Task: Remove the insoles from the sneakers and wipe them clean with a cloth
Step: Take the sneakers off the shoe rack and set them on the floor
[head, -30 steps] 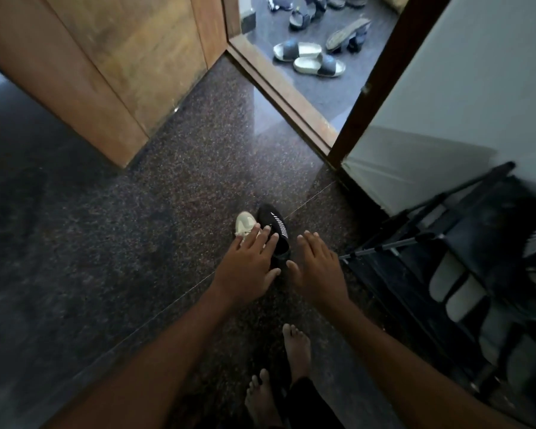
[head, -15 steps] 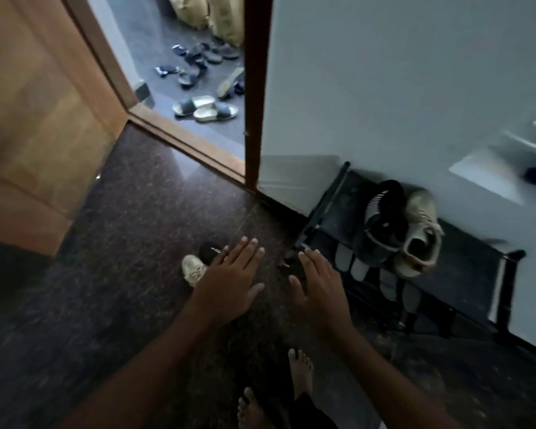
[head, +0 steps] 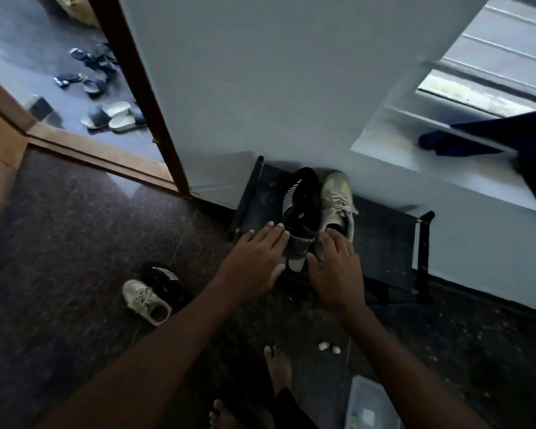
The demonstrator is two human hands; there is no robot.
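Head view: the black striped knit sneaker (head: 300, 199) and beige laced sneaker (head: 338, 196) sit on the black shoe rack (head: 390, 243), far right. The left hand (head: 254, 261) and right hand (head: 334, 270) have moved to them from the near-left floor pair (head: 164, 280), fingers straight and gripping nothing. Insole removal looks unstarted.

Black sneaker (head: 300, 196) beside beige sneaker (head: 338, 193) atop rack (head: 384, 243).

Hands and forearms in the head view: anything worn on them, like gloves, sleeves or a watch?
No. The left hand and right hand are bare: no gloves, rings or watch show. The left forearm and right forearm are uncovered to the frame edge, with no sleeve in view.
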